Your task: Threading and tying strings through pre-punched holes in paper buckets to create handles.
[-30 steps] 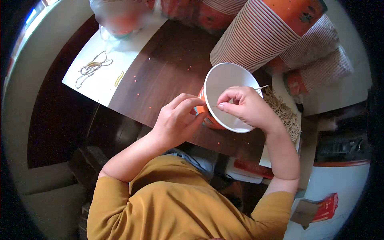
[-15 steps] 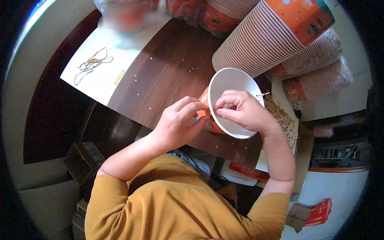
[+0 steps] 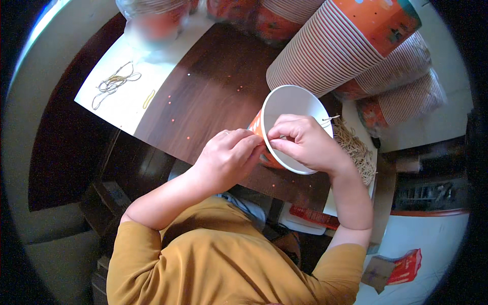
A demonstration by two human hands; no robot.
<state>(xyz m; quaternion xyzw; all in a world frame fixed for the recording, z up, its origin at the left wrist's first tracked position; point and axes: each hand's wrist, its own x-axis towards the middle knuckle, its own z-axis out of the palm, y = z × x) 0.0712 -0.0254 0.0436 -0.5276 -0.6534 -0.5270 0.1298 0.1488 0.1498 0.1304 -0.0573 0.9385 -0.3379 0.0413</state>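
Note:
A round paper bucket (image 3: 292, 101), white inside and orange outside, lies tilted on the brown table with its mouth toward me. My left hand (image 3: 230, 152) is at the bucket's outer left wall, just below the rim, fingers pinched together; what they hold is hidden. Inside the mouth, my right hand (image 3: 300, 140) pinches close to that same stretch of wall. Something thin and pale shows at its fingertips, too small to name. Two pale cord ends (image 3: 329, 120) stick out at the bucket's right rim.
A tall stack of paper buckets (image 3: 325, 51) leans behind the bucket. Wrapped stacks (image 3: 406, 96) lie at the right. Beside the bucket is a pile of pale cords (image 3: 356, 152). Loose cords (image 3: 114, 84) and a yellow strip (image 3: 148, 99) lie on a white sheet (image 3: 124, 112).
My left fingers have closed together against the bucket's outer wall; before, thumb and fingers were slightly apart. My right hand keeps its pinch inside the mouth. The whole view has shifted slightly.

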